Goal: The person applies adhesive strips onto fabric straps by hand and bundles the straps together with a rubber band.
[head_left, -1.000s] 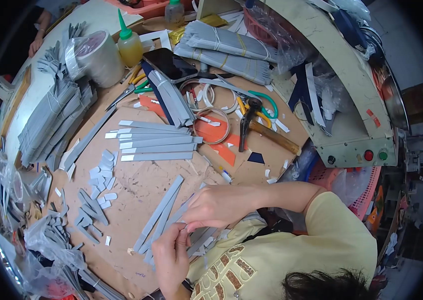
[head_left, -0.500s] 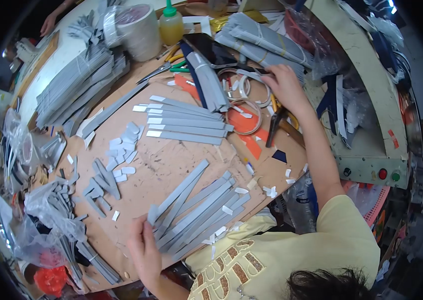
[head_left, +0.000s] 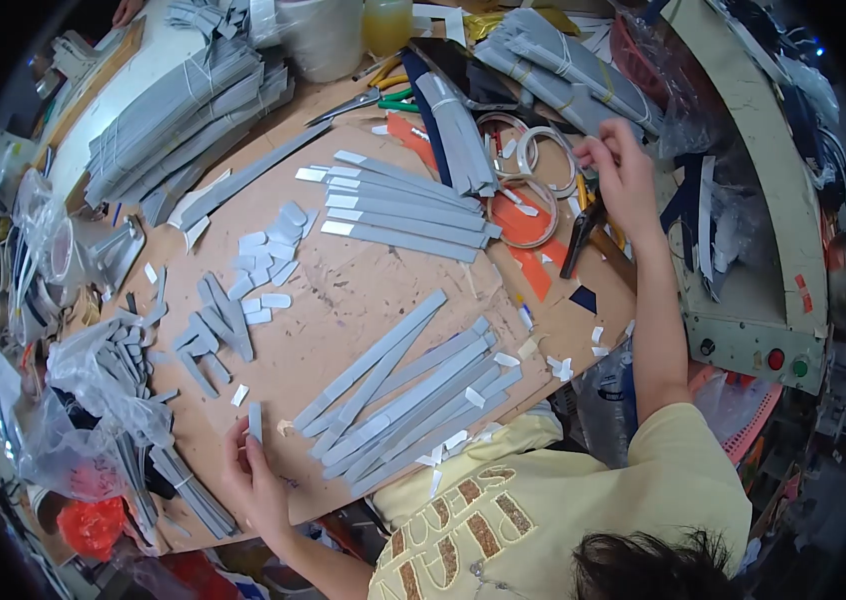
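Note:
My left hand [head_left: 255, 480] is at the table's front left, its thumb and fingers closed on a short grey strip [head_left: 256, 421] that stands up from the fingertips. To its right lies a loose fan of long grey strips [head_left: 408, 400]. My right hand [head_left: 623, 175] is raised at the right, fingers curled, beside the clear tape rolls [head_left: 548, 160] and above the black-handled tool [head_left: 581, 238]. Whether its fingertips hold anything is too small to tell. Several white-tipped grey strips [head_left: 403, 215] lie in a row at the middle, near small grey pieces [head_left: 268, 260].
Bundled grey strips [head_left: 178, 120] are stacked at the back left, with more [head_left: 568, 70] at the back right. Scissors [head_left: 348, 105] lie near the back. Plastic bags [head_left: 93, 390] crowd the left edge; a machine with red and green buttons [head_left: 776, 359] stands right.
My left hand has moved left, away from the fanned strips, with the short strip. My right hand has lifted slightly from the tape rolls, its fingers more curled. The whole view has shifted.

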{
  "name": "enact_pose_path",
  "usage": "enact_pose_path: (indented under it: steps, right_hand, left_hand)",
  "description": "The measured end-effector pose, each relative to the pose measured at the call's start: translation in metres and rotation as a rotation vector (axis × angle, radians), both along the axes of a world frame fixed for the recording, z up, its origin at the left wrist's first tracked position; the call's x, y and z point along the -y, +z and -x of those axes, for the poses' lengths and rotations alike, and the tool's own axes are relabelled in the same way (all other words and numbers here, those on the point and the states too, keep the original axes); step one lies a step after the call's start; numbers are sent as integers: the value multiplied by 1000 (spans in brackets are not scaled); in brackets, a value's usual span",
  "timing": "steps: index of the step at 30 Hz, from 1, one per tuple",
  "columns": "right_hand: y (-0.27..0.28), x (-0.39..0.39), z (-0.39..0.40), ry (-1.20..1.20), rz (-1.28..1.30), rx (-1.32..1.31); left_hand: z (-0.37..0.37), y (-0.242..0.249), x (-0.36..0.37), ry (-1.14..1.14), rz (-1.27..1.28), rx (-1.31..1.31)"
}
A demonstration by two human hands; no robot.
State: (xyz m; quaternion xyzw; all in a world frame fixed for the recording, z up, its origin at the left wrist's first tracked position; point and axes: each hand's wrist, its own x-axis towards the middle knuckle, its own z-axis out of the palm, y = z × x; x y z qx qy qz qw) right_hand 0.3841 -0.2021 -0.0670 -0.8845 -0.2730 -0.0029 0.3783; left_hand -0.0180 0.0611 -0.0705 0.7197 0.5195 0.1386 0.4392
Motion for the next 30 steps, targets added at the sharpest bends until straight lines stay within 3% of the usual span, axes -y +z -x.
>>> enact_pose_path:
  steps: [2, 5, 7, 12, 18, 23, 27, 30]
  right_hand:
    - [6, -6, 20, 4, -288, -56]
    - [11, -20, 46, 126, -415, -256]
    - [13, -34, 60, 320, -639, -831]
    - [8, -81, 74, 492, -488, -1291]
    - [9, -126, 87, 622, -411, -1455]
    - [-11, -145, 95, 637, -569, -1336]
    - [-55, -149, 74, 880, -1020, -1919]
    - [-57, -149, 76, 842, -946, -1924]
  left_hand:
    - [-2, -4, 0, 22, 21, 40]
    - [0, -9, 0, 5, -8, 45]
    - [2, -12, 0, -8, -38, 52]
    - [5, -19, -1, -10, -49, 69]
    - [-4, -18, 3, 30, -111, 42]
    - [-9, -33, 2, 96, -202, 47]
    - [-16, -40, 4, 62, -459, -20]
    - [-14, -41, 5, 66, -463, -26]
